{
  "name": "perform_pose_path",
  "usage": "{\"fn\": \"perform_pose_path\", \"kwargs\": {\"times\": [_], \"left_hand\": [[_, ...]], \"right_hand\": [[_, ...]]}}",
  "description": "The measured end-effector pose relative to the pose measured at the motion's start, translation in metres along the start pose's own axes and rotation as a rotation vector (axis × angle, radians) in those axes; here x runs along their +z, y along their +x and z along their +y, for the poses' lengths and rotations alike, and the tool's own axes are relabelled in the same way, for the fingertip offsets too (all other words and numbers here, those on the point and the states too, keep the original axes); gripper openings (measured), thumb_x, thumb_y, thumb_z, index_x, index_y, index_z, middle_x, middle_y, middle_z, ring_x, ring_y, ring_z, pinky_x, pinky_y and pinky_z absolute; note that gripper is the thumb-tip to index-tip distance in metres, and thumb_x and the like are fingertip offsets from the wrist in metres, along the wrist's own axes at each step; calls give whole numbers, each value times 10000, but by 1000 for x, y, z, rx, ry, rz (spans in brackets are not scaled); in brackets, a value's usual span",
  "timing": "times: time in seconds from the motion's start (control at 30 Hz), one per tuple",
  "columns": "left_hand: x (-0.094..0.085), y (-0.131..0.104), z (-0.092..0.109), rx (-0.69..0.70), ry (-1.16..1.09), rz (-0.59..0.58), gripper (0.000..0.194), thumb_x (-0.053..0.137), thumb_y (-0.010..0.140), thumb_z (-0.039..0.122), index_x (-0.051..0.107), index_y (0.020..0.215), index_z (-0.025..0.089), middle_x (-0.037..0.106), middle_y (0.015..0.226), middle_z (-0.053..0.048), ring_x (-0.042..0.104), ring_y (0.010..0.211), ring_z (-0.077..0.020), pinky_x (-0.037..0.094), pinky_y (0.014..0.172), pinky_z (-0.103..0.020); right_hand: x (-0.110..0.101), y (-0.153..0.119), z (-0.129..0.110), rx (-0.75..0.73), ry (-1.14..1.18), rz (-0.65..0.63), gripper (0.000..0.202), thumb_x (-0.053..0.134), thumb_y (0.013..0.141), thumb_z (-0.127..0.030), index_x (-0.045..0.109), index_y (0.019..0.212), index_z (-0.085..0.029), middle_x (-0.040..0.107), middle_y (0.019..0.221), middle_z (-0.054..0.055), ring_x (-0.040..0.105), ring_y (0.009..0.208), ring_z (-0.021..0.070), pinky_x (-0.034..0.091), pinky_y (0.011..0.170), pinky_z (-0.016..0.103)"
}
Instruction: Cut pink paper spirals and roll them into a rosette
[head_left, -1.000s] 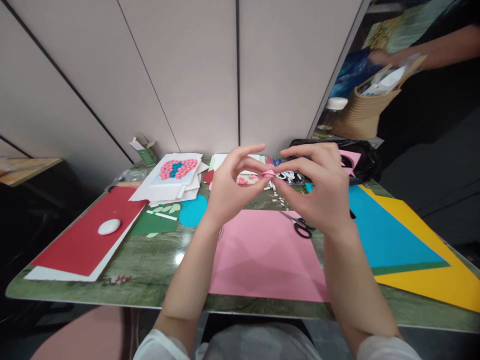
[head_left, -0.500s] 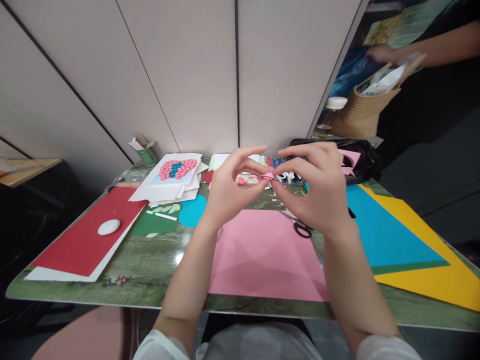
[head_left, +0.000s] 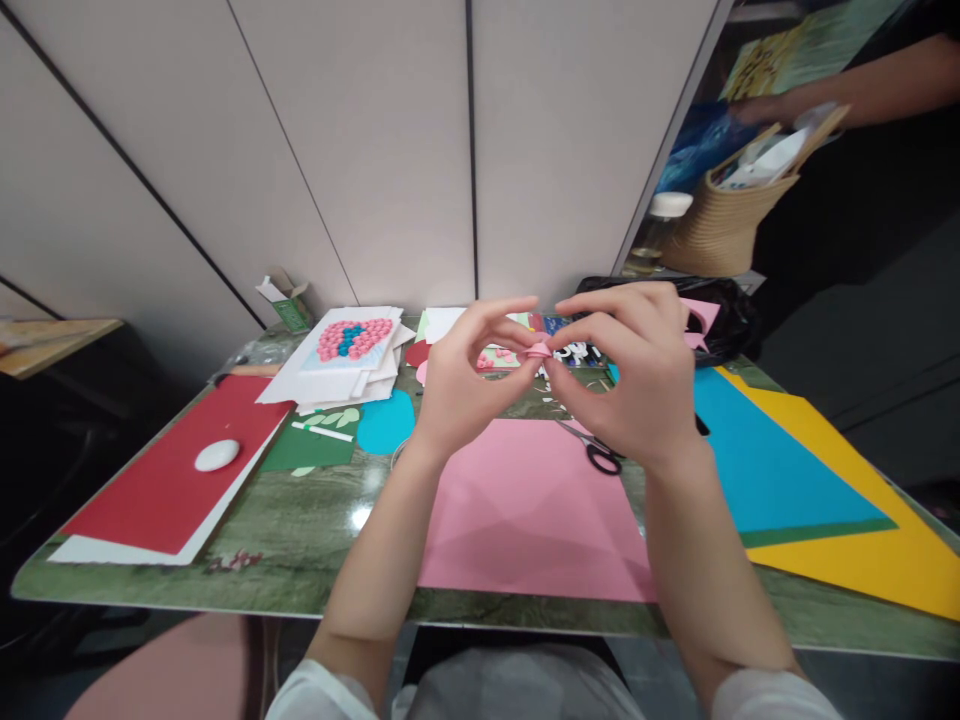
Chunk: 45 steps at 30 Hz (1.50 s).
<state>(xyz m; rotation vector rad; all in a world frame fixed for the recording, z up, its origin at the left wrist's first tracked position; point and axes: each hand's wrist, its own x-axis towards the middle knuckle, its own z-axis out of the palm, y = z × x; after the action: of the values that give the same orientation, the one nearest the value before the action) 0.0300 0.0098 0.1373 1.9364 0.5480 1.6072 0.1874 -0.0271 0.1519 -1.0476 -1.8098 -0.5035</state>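
Observation:
A small rolled pink paper piece [head_left: 538, 350] is held up over the table, pinched from both sides. My left hand [head_left: 474, 378] grips its left side between thumb and fingers. On its right side, the thumb and index fingertips of my right hand [head_left: 634, 375] close on the same piece, its other fingers curved above. Under my hands lies a pink paper sheet [head_left: 525, 520], with black-handled scissors [head_left: 602, 458] at its upper right edge. Several small pink pieces [head_left: 496, 357] show behind my left hand, on a pale sheet.
Left: red sheet [head_left: 176, 470] bearing a white oval object [head_left: 217, 455], green paper [head_left: 319, 450], blue cutout [head_left: 385, 422], papers with pink and blue beadlike artwork [head_left: 354, 342]. Right: blue sheet [head_left: 780, 460], yellow sheet [head_left: 900, 555], black bag [head_left: 739, 310]. A person's arm [head_left: 877, 90] reaches past a woven basket [head_left: 731, 225].
Both hands keep their pinch on the pink piece, with my left hand shifted very slightly right. The other person's hand and arm have moved a little.

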Motion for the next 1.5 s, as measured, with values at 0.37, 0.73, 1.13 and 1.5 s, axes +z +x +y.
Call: {"fn": "perform_pose_path", "kwargs": {"times": [0.37, 0.73, 1.13, 1.5], "left_hand": [[-2, 0, 5, -112, -81, -6, 308, 723, 729, 197, 618, 1018, 197, 718, 912, -29, 699, 853, -142, 560, 766, -236], [2, 0, -2, -297, -312, 31, 391, 787, 663, 262, 602, 1005, 220, 730, 847, -13, 715, 792, -172, 593, 721, -280], [-4, 3, 2, -335, -344, -13, 354, 796, 652, 259, 616, 952, 199, 749, 855, -21, 718, 861, -190, 595, 752, -286], [-7, 4, -8, -349, -397, -7, 229, 797, 647, 267, 620, 764, 181, 750, 800, -13, 723, 785, -168, 595, 761, -306]], "right_hand": [[1, 1, -1, 43, 69, -39, 45, 624, 760, -218, 591, 764, -248, 681, 1007, 31, 548, 979, 289, 369, 840, 487], [4, 3, 2, 150, 288, -40, 86, 661, 726, -185, 609, 773, -236, 668, 966, 34, 584, 949, 242, 423, 864, 426], [2, 3, 1, 198, 349, -77, 70, 678, 736, -200, 613, 734, -223, 668, 976, 53, 585, 953, 233, 434, 857, 420], [1, 3, 3, 241, 495, -89, 85, 697, 722, -203, 615, 722, -225, 667, 967, 40, 586, 958, 222, 440, 857, 415]]}}
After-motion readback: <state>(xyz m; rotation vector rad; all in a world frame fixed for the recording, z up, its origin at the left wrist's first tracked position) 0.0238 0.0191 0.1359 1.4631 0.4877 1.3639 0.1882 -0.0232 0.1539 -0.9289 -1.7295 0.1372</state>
